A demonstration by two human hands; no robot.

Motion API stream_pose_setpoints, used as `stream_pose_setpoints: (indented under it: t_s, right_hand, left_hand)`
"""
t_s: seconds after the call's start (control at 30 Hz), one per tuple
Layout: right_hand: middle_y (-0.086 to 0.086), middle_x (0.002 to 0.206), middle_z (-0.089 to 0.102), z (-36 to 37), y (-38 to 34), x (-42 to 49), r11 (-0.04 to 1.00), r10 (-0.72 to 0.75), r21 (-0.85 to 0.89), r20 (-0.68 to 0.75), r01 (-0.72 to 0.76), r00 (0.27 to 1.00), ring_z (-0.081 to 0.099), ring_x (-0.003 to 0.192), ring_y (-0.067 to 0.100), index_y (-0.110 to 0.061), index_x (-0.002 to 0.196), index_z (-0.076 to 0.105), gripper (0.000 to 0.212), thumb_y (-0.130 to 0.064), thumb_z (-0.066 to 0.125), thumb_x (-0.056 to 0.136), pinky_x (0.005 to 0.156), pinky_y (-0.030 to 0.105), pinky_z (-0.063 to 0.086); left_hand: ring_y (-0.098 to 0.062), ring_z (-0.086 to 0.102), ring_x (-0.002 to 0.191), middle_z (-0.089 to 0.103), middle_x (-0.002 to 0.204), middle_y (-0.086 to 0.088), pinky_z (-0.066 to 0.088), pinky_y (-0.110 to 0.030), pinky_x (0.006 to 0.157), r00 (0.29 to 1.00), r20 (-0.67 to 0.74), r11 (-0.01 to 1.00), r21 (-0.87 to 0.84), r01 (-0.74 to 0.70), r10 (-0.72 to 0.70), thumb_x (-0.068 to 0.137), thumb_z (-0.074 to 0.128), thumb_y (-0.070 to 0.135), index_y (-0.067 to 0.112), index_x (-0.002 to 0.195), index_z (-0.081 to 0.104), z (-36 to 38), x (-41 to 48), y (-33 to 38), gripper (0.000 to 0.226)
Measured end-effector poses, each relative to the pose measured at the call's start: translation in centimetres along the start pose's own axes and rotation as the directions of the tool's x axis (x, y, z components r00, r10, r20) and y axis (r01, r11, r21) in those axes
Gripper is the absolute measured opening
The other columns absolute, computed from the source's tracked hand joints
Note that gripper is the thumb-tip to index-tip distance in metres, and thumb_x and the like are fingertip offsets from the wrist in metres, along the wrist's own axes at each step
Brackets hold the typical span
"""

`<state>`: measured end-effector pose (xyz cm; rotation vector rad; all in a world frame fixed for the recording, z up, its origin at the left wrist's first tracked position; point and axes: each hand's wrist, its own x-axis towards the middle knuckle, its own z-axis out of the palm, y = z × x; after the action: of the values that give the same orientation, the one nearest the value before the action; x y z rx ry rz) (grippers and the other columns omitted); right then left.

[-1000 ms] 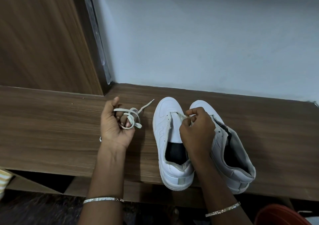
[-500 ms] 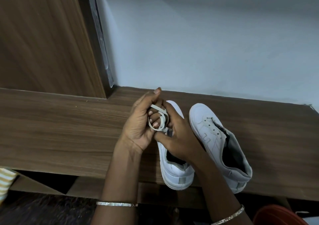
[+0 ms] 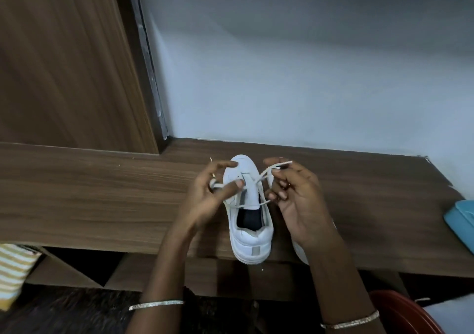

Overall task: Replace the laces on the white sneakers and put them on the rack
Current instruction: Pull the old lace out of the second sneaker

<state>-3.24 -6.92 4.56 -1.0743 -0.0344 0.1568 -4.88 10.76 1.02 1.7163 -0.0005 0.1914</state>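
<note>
a moment ago both hands sat bunched together over the toe of the white sneaker [image 3: 247, 236], the coil of lace [image 3: 272, 169] between them. now they have drawn apart, one to each side of that sneaker, and the lace stretches across its tongue from hand to hand.

the left hand [image 3: 207, 198], just left of the sneaker, has its fingers [image 3: 225, 164] curled round the bundled rest of the lace, a strand nipped between thumb and forefinger. the right hand [image 3: 300, 198], just right of the sneaker, pinches the free end, whose tip sticks up past the fingertips. neither hand is wide; both are closed on lace.

the sneaker stands on the wooden worktop [image 3: 102, 192], toe towards the wall and heel at the near edge. the second sneaker [image 3: 301, 253] is just right of it, almost wholly hidden behind the right wrist.

we judge that threading has begun at the eyelets nearest the toe, and that the spread of the hands is a pull to even the two ends. whether the lace has truly passed through both holes we cannot tell. most eyelets look bare, so the job is at an early stage, and the rack step is far off.
</note>
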Motion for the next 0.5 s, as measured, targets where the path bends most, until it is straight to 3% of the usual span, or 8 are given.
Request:
stream_pose_setpoints:
  t_s: [0.07, 0.1, 0.17, 0.23, 0.3, 0.4, 0.5]
  right_hand:
    - [-0.004, 0.058, 0.048, 0.4, -1.2, -1.3, 0.999, -0.028, 0.025, 0.014, 0.028, 0.999, 0.033, 0.053, 0.009, -0.002, 0.098, 0.067, 0.025, 0.008, 0.045, 0.094, 0.059, 0.024, 0.038]
    - [-0.003, 0.063, 0.051, 0.6, -1.8, -1.7, 0.998, -0.045, 0.044, 0.029, 0.043, 0.999, 0.037, 0.056, 0.010, -0.003, 0.098, 0.068, 0.025, 0.008, 0.046, 0.094, 0.062, 0.025, 0.039]
    - [0.001, 0.070, 0.054, 0.9, -3.4, -2.9, 0.992, -0.088, 0.098, 0.073, 0.081, 0.993, 0.044, 0.061, 0.011, -0.004, 0.099, 0.069, 0.024, 0.007, 0.049, 0.093, 0.066, 0.026, 0.041]
    - [0.002, 0.072, 0.057, 0.8, -4.9, -3.8, 0.986, -0.140, 0.107, 0.093, 0.130, 0.986, 0.050, 0.065, 0.011, -0.004, 0.102, 0.071, 0.023, 0.004, 0.052, 0.092, 0.068, 0.025, 0.045]
    - [0.002, 0.073, 0.060, 0.5, -6.3, -4.9, 0.978, -0.196, 0.084, 0.071, 0.190, 0.978, 0.054, 0.069, 0.013, -0.003, 0.107, 0.071, 0.024, 0.004, 0.054, 0.092, 0.074, 0.026, 0.047]
    - [0.001, 0.076, 0.064, -0.3, -7.6, -6.4, 0.965, -0.242, 0.090, -0.067, 0.248, 0.968, 0.059, 0.072, 0.012, -0.004, 0.110, 0.071, 0.024, 0.004, 0.056, 0.093, 0.077, 0.024, 0.049]
    - [-0.003, 0.086, 0.071, -1.3, -7.6, -8.0, 0.965, -0.255, 0.002, -0.232, 0.263, 0.939, 0.064, 0.083, 0.009, -0.011, 0.104, 0.074, 0.015, -0.008, 0.063, 0.093, 0.082, 0.027, 0.050]
  left_hand:
    - [-0.011, 0.065, 0.075, 0.070, 0.086, 0.006, 0.054, -0.030, 0.072, 0.990, 0.143, 0.954, 0.295, -0.048, 0.005, 0.073, 0.075, 0.060, 0.042, 0.115, 0.065, 1.1, -1.3, -0.2, 0.047]
    - [-0.010, 0.064, 0.073, 0.070, 0.083, 0.007, 0.054, -0.032, 0.070, 0.983, 0.183, 0.891, 0.440, -0.111, 0.032, 0.075, 0.070, 0.065, 0.040, 0.112, 0.065, 1.9, -1.5, -0.5, 0.045]
    - [-0.012, 0.059, 0.066, 0.062, 0.070, 0.006, 0.048, -0.035, 0.059, 0.975, 0.170, 0.740, 0.636, -0.218, 0.142, 0.088, 0.061, 0.059, 0.026, 0.089, 0.061, 3.3, -2.0, -0.2, 0.034]
    - [-0.015, 0.054, 0.062, 0.051, 0.062, 0.006, 0.040, -0.035, 0.054, 0.969, 0.091, 0.724, 0.649, -0.232, 0.229, 0.097, 0.054, 0.045, 0.022, 0.071, 0.050, 4.1, -2.4, 0.4, 0.035]
    - [-0.008, 0.048, 0.057, 0.046, 0.058, 0.008, 0.035, -0.030, 0.055, 0.966, 0.034, 0.829, 0.506, -0.238, 0.256, 0.094, 0.053, 0.034, 0.026, 0.062, 0.045, 4.2, -2.6, 1.4, 0.034]
    - [-0.010, 0.041, 0.049, 0.046, 0.052, 0.003, 0.034, -0.026, 0.053, 0.999, 0.018, 0.998, 0.027, -0.049, 0.048, 0.079, 0.055, 0.027, 0.012, 0.054, 0.049, 5.0, -3.7, 5.1, 0.031]
    - [-0.012, 0.032, 0.048, 0.038, 0.050, 0.001, 0.022, -0.028, 0.051, 0.994, 0.079, 0.933, -0.345, 0.101, -0.079, 0.071, 0.051, 0.021, 0.018, 0.048, 0.045, 6.7, -5.1, 8.9, 0.025]
